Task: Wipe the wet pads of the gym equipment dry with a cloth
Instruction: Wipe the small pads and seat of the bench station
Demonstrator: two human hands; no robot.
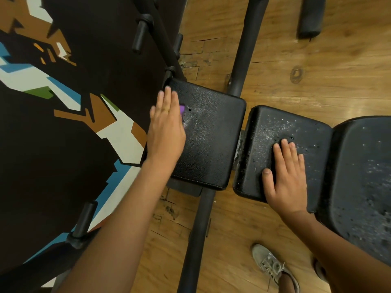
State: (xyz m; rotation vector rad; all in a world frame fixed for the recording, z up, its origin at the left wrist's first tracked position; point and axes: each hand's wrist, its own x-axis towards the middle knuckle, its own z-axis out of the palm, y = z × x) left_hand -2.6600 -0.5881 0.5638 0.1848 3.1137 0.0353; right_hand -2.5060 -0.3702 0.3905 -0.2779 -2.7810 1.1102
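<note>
Cloth nearly lost under the palm, two pads soaked

The left hand [166, 125] lies flat, fingers straight and close together, pressing a purple cloth [182, 108] (only a corner peeks out) onto the end pad [213, 134], just left of the middle pad [281, 127]. The right hand [287, 172] rests flat on the middle pad itself, fingers straight and slightly spread, holding nothing. Likely trouble: with so little cloth showing, bare skin may smear the water streak instead of lifting it, and the right hand could skid on the droplets. The big pad [364, 166] right of the middle pad is beaded too, so one small cloth may soak through.
</note>
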